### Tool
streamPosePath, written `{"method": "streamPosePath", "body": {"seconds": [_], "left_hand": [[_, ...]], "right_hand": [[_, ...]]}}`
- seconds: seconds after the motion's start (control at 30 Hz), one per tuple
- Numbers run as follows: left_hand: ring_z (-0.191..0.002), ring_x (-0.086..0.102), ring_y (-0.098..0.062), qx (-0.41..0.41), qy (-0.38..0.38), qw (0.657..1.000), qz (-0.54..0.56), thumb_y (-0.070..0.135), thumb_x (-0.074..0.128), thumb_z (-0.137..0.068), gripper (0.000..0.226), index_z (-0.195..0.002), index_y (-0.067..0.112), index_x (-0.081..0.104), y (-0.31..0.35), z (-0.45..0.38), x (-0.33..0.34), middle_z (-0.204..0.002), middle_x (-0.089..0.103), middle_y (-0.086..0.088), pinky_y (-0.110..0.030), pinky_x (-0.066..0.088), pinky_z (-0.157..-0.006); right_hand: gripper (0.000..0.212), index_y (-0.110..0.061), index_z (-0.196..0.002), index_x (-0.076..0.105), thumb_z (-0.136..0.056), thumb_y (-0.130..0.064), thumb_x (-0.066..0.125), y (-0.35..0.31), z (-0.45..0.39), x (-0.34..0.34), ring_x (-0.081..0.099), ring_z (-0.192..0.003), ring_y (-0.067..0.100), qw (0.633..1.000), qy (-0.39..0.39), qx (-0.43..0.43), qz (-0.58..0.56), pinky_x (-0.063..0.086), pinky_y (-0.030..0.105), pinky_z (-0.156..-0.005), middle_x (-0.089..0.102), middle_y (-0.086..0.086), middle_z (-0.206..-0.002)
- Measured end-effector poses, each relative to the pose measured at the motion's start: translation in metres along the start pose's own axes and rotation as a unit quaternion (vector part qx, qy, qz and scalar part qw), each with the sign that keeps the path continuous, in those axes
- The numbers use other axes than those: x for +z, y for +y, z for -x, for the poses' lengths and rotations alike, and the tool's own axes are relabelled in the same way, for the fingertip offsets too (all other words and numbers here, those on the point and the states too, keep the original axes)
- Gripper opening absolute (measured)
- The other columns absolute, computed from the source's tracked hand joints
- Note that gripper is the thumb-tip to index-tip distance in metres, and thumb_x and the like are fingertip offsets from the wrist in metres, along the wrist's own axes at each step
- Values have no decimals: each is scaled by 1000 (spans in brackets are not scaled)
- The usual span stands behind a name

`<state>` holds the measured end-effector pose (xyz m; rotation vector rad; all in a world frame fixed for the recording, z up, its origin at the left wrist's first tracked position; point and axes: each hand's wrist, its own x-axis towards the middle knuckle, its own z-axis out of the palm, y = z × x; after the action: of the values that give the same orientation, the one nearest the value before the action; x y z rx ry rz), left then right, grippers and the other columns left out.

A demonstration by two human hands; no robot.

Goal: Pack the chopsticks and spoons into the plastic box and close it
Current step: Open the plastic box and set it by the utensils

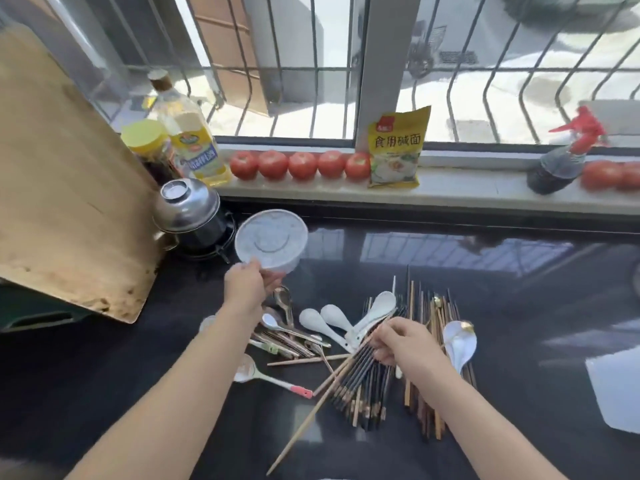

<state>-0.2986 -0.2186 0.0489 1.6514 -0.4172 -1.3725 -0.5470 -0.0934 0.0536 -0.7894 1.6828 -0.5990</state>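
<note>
Plastic box point(271, 240) tilted in left hand point(246, 287), above spoons point(325, 323).

Hands over utensils on dark desk point(519, 341).
Left hand point(247, 285) holds plastic box point(272, 241) tilted; right hand point(403, 341) grips chopsticks point(363, 372) beside spoons point(332, 322).

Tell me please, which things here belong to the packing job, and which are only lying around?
Job: plastic box held by left hand; chopsticks gripped by right hand; white spoons; metal spoons.

Lying about: tomatoes, oil bottle, yellow packet, cutting board, spray bottle.
</note>
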Motion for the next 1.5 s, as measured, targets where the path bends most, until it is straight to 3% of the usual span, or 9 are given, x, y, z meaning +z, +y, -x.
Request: {"method": "streamPosePath", "body": {"seconds": [0.1, 0.37, 0.5, 0.63, 0.77, 0.9, 1.2, 1.33, 1.5], "left_hand": [[-76, 72, -23, -31, 9, 999, -3, 11, 44, -107, 17, -110, 0, 56, 11, -55, 4, -90, 70, -20, -29, 56, -64], [-84, 71, -22, -78, 29, 996, 25, 29, 49, -108, 29, -101, 2, 58, 10, -84, 4, -101, 65, -15, -29, 57, -71], [-96, 70, -33, -151, -37, 987, 34, 30, 48, -110, 42, -139, 1, 44, 9, -31, -1, -110, 57, -19, -42, 58, -90], [-76, 73, -28, -183, -180, 966, 5, 16, 55, -104, 16, -102, 2, 62, -19, 58, 6, -89, 65, -14, -35, 61, -71], [-63, 69, -23, -222, -232, 946, -35, 10, 57, -100, 11, -92, 7, 64, -71, 132, 30, -72, 67, -8, -31, 57, -64], [-63, 68, -22, -253, -265, 925, -97, 13, 57, -100, 13, -96, 6, 67, -130, 192, 70, -71, 70, -7, -32, 55, -67], [-64, 67, -25, -244, -266, 923, -131, 8, 61, -96, 7, -93, 6, 67, -216, 326, 219, -76, 68, -11, -33, 56, -68], [-87, 72, -30, -239, -277, 913, -178, 13, 64, -97, 17, -105, 0, 72, -243, 374, 263, -95, 75, -14, -38, 57, -79], [-105, 71, -30, -191, -237, 935, -181, 22, 58, -104, 21, -121, 11, 61, -256, 384, 309, -116, 69, -14, -37, 58, -83]], "right_hand": [[22, -8, -75, 68, -93, -13, 56, 5, -2, -2, 65, -63, 16, 999, 26, 20, 16, 54, 32, -65, 73, 10, -75], [21, 1, -85, 68, -94, -13, 54, 10, -7, -10, 63, -67, 20, 995, 87, 54, -13, 49, 36, -68, 69, 12, -75], [21, -1, -87, 69, -95, -14, 54, 11, 0, -6, 65, -68, 18, 993, 95, 61, -18, 54, 37, -71, 72, 12, -79], [23, -2, -90, 68, -97, -16, 52, 21, 16, -9, 64, -69, 13, 995, 80, 62, -19, 56, 29, -68, 70, 5, -81], [23, -3, -86, 67, -94, -18, 53, 39, 43, -31, 60, -68, 18, 996, 79, 43, -12, 58, 45, -79, 70, 10, -76], [23, -10, -75, 63, -90, -25, 55, 62, 79, -90, 57, -59, 12, 992, 101, -18, 67, 51, 36, -63, 68, 7, -71], [24, -23, -72, 65, -96, -23, 59, 160, 141, -300, 65, -68, 8, 966, 204, -108, 113, 50, 29, -71, 69, -5, -70], [25, -24, -72, 64, -97, -24, 60, 207, 164, -381, 65, -68, 10, 955, 267, -86, 93, 51, 36, -72, 67, -6, -70], [11, -20, -90, 68, -87, -11, 73, 227, 157, -429, 57, -84, 13, 869, 321, -236, 293, 48, 28, -78, 64, -10, -88]]}}
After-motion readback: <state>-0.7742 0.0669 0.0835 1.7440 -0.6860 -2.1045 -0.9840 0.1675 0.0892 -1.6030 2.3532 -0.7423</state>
